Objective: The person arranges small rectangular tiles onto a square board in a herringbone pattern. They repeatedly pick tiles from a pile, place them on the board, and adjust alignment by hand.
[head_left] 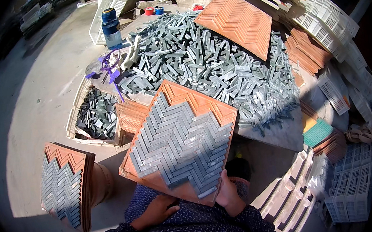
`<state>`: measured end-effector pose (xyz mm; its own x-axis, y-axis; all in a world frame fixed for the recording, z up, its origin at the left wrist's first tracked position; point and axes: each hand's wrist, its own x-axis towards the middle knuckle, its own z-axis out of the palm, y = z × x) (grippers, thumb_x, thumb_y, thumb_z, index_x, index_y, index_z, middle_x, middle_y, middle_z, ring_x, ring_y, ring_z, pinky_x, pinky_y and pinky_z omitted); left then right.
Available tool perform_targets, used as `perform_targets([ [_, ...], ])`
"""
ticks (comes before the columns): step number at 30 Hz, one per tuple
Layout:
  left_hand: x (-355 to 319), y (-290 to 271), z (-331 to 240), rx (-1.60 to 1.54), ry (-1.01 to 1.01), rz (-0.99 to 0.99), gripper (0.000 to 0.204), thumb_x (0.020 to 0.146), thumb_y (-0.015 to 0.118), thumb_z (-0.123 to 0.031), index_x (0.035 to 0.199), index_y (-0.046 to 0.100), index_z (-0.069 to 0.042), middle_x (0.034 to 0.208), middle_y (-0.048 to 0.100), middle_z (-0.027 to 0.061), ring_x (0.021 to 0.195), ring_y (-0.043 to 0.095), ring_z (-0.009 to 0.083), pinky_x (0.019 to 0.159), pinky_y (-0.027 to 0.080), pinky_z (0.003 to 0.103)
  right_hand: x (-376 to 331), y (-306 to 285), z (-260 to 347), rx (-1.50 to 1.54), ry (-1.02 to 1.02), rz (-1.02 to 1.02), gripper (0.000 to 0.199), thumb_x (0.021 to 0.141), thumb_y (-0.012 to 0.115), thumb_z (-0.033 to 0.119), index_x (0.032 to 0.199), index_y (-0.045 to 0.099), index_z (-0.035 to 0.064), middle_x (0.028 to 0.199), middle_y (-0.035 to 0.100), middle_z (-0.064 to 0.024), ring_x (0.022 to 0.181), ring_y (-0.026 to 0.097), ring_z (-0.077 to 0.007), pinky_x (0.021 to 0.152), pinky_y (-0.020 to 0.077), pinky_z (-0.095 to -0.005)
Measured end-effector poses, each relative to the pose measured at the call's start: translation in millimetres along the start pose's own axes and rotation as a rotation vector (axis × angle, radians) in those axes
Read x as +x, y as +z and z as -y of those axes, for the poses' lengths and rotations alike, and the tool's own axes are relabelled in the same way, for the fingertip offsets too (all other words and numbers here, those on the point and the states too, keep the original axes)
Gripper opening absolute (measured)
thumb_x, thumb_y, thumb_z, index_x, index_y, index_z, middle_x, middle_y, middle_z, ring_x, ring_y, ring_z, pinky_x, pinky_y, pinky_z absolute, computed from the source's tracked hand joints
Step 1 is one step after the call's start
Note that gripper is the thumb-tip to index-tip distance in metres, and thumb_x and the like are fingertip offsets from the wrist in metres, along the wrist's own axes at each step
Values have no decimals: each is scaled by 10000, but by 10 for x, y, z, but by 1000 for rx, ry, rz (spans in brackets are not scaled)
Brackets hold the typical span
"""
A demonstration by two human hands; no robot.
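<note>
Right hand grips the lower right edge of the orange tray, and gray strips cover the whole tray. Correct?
Not quite: the gray strips don't cover the whole orange tray. The head view shows bare orange along its upper right side and at its lower left. The right hand does grip the lower right edge.

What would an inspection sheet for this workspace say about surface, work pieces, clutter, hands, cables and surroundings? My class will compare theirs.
Surface: pale table, heaped with loose grey strips.
Job's things: orange tray, partly filled with herringbone strips; some of its far side uncovered.
Clutter: bottle and purple ribbon beside the heap.
Hands: right hand grips the tray's near edge; left hand lies near it, contact unclear.
Cables: nothing seen.
Surroundings: tray stack left, white crates right.
</note>
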<state>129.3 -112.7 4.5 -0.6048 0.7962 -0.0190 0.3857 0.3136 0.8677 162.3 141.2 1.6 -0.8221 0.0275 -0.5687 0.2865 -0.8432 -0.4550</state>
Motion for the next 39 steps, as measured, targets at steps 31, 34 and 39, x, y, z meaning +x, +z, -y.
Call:
perform_targets([
  [31, -874, -753, 641, -1534, 83, -1049, 644, 967, 288, -474, 1361, 279, 36, 1372, 378, 185, 1239, 401, 302, 1046, 310, 428, 370, 885, -440, 66, 67, 474, 704, 895, 320, 604, 1397, 309, 110, 1435, 334, -107, 1303, 325, -301, 1068, 257, -494],
  [34, -1292, -832, 444, -1396, 162, -1151, 726, 943, 292, -536, 1407, 220, 18, 1438, 299, 169, 1304, 322, 306, 1079, 252, 439, 496, 914, -451, -301, 243, 708, 742, 902, 305, 610, 1367, 323, 32, 1352, 415, -189, 1248, 403, -314, 1027, 325, -461],
  [39, -2323, -842, 572, -1184, 197, -1392, 684, 937, 333, -531, 1382, 312, -11, 1402, 382, 124, 1276, 370, 279, 1080, 258, 423, 626, 856, -630, -552, 342, 545, 683, 910, 361, 579, 1229, 442, -19, 1149, 567, -200, 1067, 553, -279, 937, 426, -399],
])
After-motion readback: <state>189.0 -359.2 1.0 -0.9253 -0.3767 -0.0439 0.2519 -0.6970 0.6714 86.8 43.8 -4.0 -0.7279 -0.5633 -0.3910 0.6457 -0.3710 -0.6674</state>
